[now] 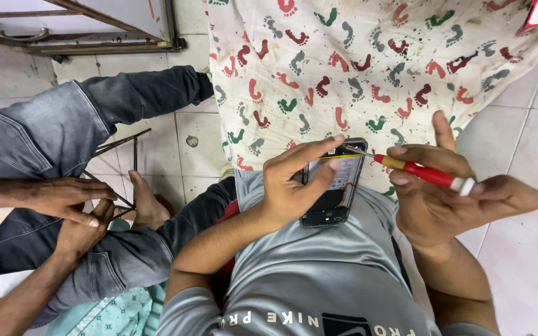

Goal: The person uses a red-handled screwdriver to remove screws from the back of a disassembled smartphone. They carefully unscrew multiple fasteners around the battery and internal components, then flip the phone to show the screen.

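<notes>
Head view: I looked down over my own grey shirt (319,274) at both of my hands working above my lap.
Left hand: my left hand (294,183) was clamped on the opened phone (334,186), thumb and fingers pressing on its upper part, holding it tilted against my knee.
Phone: its back cover was off, the inner boards and a dark lower section showed; it sat between my two hands, over the edge of the patterned cloth.
Right hand: my right hand (443,199) was closed around the red-handled screwdriver (421,172), index finger stretched along the shaft end, one finger sticking up.
Screwdriver tip: the thin metal tip touched the phone's top edge, just beside my left fingertips.
Cloth: a white cloth (368,68) printed with red, green and grey footprints lay on the tiled floor (518,261) ahead of me.
Beside me: another person in jeans (51,130) sat to my left, their hands (73,208) held thin dark metal rods (119,142) near a bare foot (144,205).
</notes>
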